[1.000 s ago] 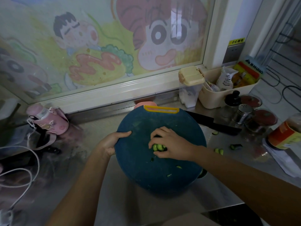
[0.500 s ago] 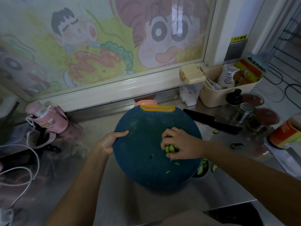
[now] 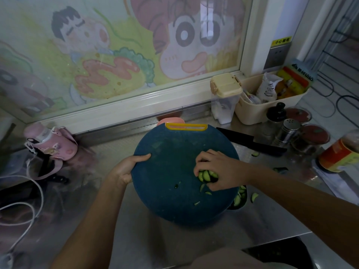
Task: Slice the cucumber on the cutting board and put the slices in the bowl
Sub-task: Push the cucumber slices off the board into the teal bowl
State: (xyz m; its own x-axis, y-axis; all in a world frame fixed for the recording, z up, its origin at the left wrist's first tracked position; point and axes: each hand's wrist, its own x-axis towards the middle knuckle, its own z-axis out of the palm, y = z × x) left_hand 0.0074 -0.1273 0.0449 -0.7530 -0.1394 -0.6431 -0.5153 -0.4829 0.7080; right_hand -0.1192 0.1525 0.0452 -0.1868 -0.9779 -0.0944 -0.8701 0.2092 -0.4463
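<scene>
Fingers of the right hand [image 3: 219, 169] curl loosely over the heaped cucumber slices [image 3: 206, 175] near the cutting board's [image 3: 171, 171] right edge. The left hand [image 3: 126, 169] grips its left rim, thumb on top. Best to rake them off that edge in one sweep, into the bowl [image 3: 240, 199] half-hidden beneath, with the board tilted that way.

yellow label [image 3: 281, 42] on the wall [image 3: 279, 18], far up-right of the fingers [image 3: 203, 157] of the right hand [image 3: 223, 167], reads "小心" then blurred characters; other print is illegible
</scene>
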